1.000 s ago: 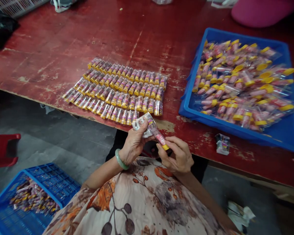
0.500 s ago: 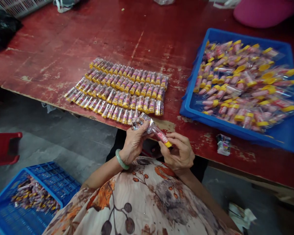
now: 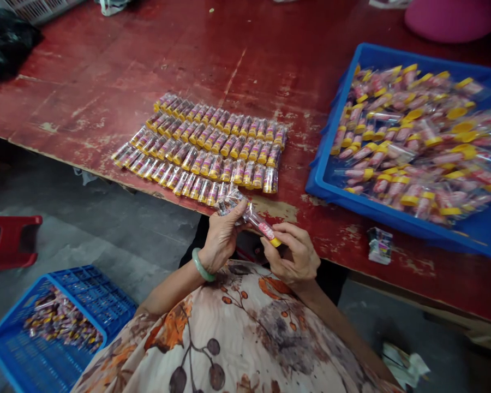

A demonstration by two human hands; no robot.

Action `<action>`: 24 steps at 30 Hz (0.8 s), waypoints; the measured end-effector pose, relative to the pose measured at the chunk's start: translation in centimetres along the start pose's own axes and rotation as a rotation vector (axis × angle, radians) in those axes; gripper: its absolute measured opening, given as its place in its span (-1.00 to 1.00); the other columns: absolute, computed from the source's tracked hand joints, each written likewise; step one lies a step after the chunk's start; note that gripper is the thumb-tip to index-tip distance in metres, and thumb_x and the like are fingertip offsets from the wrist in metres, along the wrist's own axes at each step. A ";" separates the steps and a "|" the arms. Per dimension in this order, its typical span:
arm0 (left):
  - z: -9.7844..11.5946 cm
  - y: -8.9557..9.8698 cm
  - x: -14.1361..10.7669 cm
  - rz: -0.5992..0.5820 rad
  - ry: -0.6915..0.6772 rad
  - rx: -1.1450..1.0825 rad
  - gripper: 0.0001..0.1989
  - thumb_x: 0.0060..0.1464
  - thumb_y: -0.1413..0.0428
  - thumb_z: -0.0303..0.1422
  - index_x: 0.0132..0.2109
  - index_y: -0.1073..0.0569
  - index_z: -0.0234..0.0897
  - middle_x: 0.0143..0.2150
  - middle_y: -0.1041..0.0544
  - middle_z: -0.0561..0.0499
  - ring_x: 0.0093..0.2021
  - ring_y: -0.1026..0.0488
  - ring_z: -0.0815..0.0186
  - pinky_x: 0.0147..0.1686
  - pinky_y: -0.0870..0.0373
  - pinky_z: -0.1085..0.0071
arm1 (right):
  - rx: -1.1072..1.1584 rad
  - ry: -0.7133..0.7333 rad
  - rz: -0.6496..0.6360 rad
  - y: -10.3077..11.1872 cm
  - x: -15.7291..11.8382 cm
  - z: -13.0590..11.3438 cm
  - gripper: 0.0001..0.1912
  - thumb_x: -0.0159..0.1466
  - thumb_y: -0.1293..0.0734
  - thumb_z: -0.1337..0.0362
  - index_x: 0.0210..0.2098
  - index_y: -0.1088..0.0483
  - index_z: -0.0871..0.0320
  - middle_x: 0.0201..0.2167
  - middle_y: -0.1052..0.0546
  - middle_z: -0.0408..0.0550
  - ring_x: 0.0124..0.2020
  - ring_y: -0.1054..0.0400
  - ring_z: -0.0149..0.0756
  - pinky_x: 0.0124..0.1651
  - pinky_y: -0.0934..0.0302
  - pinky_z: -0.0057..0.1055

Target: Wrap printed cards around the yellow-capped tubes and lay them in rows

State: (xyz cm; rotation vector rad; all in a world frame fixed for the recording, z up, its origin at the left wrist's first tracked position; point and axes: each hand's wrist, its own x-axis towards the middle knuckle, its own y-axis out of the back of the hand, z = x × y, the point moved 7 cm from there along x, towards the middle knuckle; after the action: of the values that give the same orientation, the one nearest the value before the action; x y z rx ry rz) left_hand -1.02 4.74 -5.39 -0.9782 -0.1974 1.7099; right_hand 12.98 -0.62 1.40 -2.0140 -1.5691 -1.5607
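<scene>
At the near edge of the red worktable point(image 3: 85, 93), left hand point(image 3: 221, 237) and right hand point(image 3: 292, 256) clamp a light, slippery plastic-sleeved tube point(image 3: 258, 222). Its stiff body offers the surest hold.

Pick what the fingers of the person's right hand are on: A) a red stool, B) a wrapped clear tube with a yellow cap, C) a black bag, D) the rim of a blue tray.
B: the right hand has its fingers on the wrapped clear tube, right beside its yellow cap.
</scene>
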 end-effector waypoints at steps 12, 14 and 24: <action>1.8 0.7 -1.1 0.022 -0.104 -0.009 -0.62 -0.19 -0.38 -0.25 -0.23 -0.53 -0.36 -0.30 -0.57 0.01 -0.40 -0.50 0.38 -0.36 -0.51 0.41 | -0.093 0.101 -0.023 -1.6 -0.2 -0.9 -0.49 0.11 -0.46 0.43 0.02 -0.30 0.13 -0.19 -0.53 0.02 -0.20 -0.49 -0.26 -0.22 -0.44 -0.39; 2.1 0.8 -1.4 0.029 -0.112 -0.011 -0.60 -0.22 -0.39 -0.25 -0.24 -0.53 -0.37 -0.30 -0.57 0.00 -0.39 -0.51 0.36 -0.36 -0.51 0.40 | 0.016 0.039 -0.001 -1.8 0.2 -0.6 -0.53 0.11 -0.45 0.44 0.00 -0.32 0.14 -0.19 -0.52 0.04 -0.20 -0.49 -0.25 -0.22 -0.44 -0.37; 2.7 0.8 -3.8 -0.053 -0.177 0.014 -0.74 -0.21 -0.39 -0.37 -0.33 -0.56 -0.36 -0.35 -0.59 0.03 -0.38 -0.48 0.40 -0.28 -0.44 0.44 | 0.166 0.061 -0.019 -2.7 1.6 -2.2 -0.55 0.13 -0.45 0.40 -0.02 -0.30 0.11 -0.19 -0.50 0.03 -0.20 -0.48 -0.26 -0.19 -0.43 -0.35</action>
State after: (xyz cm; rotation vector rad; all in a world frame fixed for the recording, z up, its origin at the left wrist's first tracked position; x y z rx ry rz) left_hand -3.29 2.03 -2.19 -0.8041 -0.3240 1.7471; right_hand 9.40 0.14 2.46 -1.8522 -1.6402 -1.4326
